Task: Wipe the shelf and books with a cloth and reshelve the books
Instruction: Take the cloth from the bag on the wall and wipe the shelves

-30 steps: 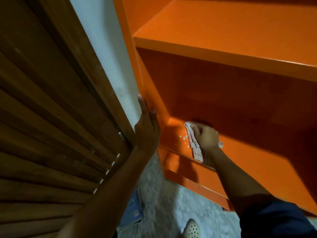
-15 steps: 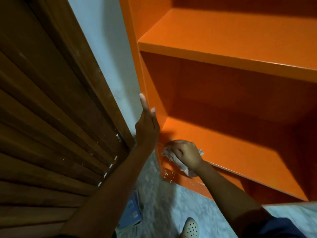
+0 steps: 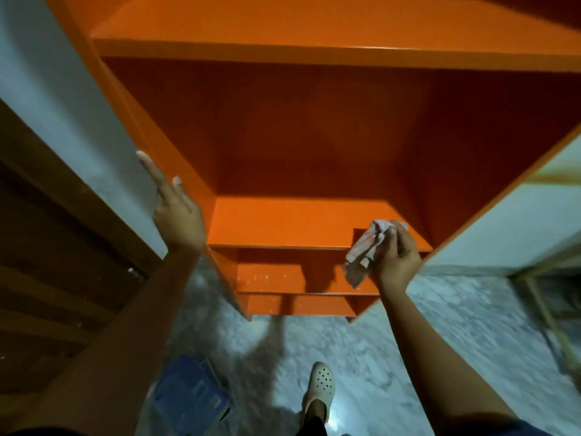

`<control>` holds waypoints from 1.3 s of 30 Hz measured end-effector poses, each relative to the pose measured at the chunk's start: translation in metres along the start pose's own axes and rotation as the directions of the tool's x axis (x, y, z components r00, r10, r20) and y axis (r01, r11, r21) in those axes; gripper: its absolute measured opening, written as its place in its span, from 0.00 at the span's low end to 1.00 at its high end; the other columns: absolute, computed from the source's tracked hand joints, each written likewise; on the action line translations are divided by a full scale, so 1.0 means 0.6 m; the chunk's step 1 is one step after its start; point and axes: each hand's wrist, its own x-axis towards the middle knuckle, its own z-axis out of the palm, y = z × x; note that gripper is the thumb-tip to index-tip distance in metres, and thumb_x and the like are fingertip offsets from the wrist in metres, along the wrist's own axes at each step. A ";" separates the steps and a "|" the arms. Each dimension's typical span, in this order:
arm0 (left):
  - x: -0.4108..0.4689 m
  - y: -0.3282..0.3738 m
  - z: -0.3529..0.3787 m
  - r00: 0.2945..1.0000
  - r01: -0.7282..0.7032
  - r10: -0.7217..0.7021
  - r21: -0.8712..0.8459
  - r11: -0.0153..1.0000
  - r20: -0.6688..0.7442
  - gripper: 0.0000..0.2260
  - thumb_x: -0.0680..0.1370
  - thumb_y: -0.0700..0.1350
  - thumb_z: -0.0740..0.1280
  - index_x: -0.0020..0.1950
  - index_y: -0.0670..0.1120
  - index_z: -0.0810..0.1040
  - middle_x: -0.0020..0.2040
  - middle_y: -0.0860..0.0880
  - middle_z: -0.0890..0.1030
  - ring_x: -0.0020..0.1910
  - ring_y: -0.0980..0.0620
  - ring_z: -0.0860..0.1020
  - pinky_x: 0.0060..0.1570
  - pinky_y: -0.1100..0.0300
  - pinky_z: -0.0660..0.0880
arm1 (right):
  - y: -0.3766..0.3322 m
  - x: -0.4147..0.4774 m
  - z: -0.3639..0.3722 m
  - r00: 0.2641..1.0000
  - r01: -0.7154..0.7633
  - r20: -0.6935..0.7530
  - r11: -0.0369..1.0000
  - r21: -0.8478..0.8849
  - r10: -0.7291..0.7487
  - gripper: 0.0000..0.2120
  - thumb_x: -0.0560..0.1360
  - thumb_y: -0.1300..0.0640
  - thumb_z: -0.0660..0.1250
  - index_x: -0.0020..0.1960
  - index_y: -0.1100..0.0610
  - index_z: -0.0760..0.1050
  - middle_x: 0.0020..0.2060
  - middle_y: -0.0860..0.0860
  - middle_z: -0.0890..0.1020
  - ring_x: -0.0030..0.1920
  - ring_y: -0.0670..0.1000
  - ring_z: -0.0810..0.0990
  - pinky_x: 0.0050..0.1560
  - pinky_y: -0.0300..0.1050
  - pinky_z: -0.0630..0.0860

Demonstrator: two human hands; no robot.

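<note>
An orange bookshelf (image 3: 283, 221) fills the upper middle, its boards bare. My right hand (image 3: 397, 256) grips a crumpled white and red cloth (image 3: 366, 250) at the front right edge of the middle board, and the cloth hangs over that edge. My left hand (image 3: 176, 206) rests with straight fingers against the shelf's left side panel, next to the white wall. Blue books (image 3: 191, 394) lie stacked on the floor at the bottom left, beside my left arm.
A brown slatted wooden door (image 3: 47, 278) stands at the left. The floor (image 3: 440, 341) is grey marbled tile. My foot in a cream perforated clog (image 3: 320, 385) stands in front of the shelf. White specks dot a lower board (image 3: 261, 276). A wooden frame (image 3: 547, 306) is at the far right.
My right hand has carried the cloth from the left front corner of the board to its right front edge. The view has swung to face the shelf. My left hand stays on the side panel.
</note>
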 end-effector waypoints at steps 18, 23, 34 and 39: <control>0.013 -0.017 0.021 0.987 -0.059 0.070 0.079 0.995 -0.143 0.25 0.84 0.51 0.50 0.74 0.34 0.57 0.41 0.38 0.81 0.29 0.43 0.75 0.29 0.56 0.69 | 0.066 -0.014 0.030 0.958 0.252 0.246 0.832 -0.494 -0.144 0.25 0.78 0.46 0.50 0.64 0.64 0.69 0.68 0.62 0.68 0.74 0.64 0.54 0.72 0.51 0.49; 0.017 -0.027 0.018 0.983 -0.131 0.141 0.089 0.987 -0.121 0.23 0.84 0.48 0.53 0.73 0.33 0.58 0.43 0.36 0.82 0.26 0.48 0.74 0.27 0.62 0.66 | 0.036 -0.085 0.095 0.932 0.295 0.340 0.809 -0.508 -0.126 0.27 0.78 0.45 0.48 0.65 0.63 0.70 0.69 0.60 0.68 0.74 0.64 0.53 0.71 0.61 0.54; 0.020 -0.023 0.010 0.980 -0.175 0.179 0.053 0.983 -0.084 0.23 0.84 0.49 0.52 0.72 0.35 0.60 0.41 0.38 0.82 0.25 0.49 0.74 0.28 0.68 0.62 | 0.006 -0.137 0.171 0.645 0.681 0.744 0.571 -0.458 -0.173 0.22 0.79 0.49 0.53 0.69 0.58 0.69 0.71 0.57 0.68 0.72 0.62 0.61 0.70 0.59 0.58; 0.021 -0.023 0.008 0.980 -0.186 0.187 0.020 0.982 -0.061 0.24 0.84 0.50 0.51 0.72 0.34 0.60 0.44 0.34 0.82 0.25 0.49 0.73 0.29 0.69 0.60 | -0.009 -0.124 0.201 0.423 0.827 0.898 0.458 -0.327 -0.124 0.22 0.81 0.51 0.54 0.73 0.57 0.62 0.74 0.55 0.62 0.74 0.61 0.57 0.73 0.55 0.54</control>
